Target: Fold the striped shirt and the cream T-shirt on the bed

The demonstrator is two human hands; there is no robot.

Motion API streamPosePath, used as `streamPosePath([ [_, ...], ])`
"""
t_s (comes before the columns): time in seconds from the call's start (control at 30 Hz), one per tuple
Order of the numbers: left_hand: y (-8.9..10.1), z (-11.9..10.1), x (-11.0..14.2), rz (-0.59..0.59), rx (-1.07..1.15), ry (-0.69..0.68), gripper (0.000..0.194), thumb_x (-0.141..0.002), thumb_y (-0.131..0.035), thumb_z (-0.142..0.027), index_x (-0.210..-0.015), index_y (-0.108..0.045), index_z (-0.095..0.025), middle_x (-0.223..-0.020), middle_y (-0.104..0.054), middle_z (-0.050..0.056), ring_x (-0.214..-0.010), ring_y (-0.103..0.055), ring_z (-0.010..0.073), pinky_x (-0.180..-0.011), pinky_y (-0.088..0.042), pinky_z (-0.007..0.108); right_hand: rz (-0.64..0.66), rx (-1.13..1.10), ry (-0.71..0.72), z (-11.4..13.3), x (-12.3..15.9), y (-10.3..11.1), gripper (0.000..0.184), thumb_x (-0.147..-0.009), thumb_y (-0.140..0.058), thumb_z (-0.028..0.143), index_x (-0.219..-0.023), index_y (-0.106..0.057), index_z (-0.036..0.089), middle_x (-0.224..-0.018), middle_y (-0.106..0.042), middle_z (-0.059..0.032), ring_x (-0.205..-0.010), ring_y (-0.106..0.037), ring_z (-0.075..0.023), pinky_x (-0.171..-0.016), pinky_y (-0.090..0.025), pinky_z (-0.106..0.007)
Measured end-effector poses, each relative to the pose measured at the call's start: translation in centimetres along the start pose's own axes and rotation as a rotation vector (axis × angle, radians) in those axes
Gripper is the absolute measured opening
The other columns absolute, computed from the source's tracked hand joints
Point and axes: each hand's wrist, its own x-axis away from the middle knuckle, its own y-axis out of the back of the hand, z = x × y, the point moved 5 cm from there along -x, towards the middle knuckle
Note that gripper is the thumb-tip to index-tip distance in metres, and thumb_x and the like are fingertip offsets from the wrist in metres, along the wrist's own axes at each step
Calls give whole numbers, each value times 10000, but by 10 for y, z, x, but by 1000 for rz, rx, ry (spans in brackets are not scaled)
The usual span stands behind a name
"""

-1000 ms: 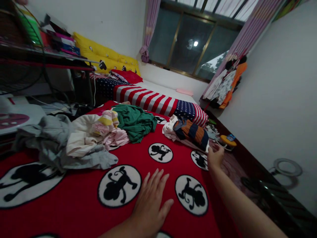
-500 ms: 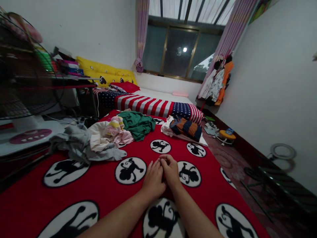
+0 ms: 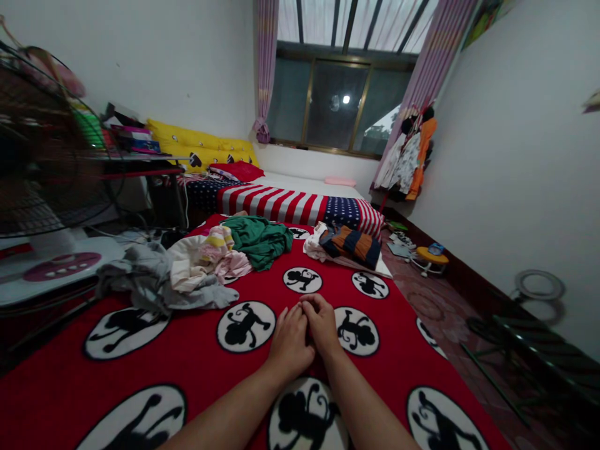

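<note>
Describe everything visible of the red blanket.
The blanket, plush-looking, is red with dark-edged white circles bearing black monkeys. It lies spread mostly flat, cut off by the lower frame edge. Crumpled clothes lie far left on it, a striped pile far right; left hand and right hand seem to rest near its middle.

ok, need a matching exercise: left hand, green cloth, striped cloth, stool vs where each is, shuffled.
Things:
1. left hand
2. green cloth
3. striped cloth
4. stool

Places:
A. in the right-hand clothes pile
B. on the floor
C. right beside the right hand
D. in the left-hand clothes heap

Pairs: 1-C, 2-D, 3-A, 4-B
</note>
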Motion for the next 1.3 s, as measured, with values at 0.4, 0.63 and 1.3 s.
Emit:
streamPosePath([
  [0.4,0,1,0,9,-11,-7,605,-710,-515,-182,-1312,-510,-122,-1385,-513,121,-1333,-397,232,-1177,-159,420,7,-2,-13,-2,-1,0,131,-771,-567,291,-802,-655,199,-780,-674,-24,-804,-617,-210,-784,-477,-328],
  [0.63,0,1,1,32,-12,-9,630,-707,-505,-182,-1333,-494,-107,-1387,-513,123,-1338,-392,228,-1178,-164,424,10,-22,-20,-3,1,0,133,-775,-565,287,-818,-655,198,-799,-674,-22,-811,-618,-203,-786,-473,-316],
  [1.3,-7,6,3,122,-16,-4,712,-692,-472,-146,-1402,-440,-112,-1473,-419,111,-1387,-333,251,-1186,-170,497,54,-35,-38,-3,0,-1,102,-781,-571,279,-786,-645,208,-797,-655,-43,-811,-621,-235,-776,-476,-348],
])
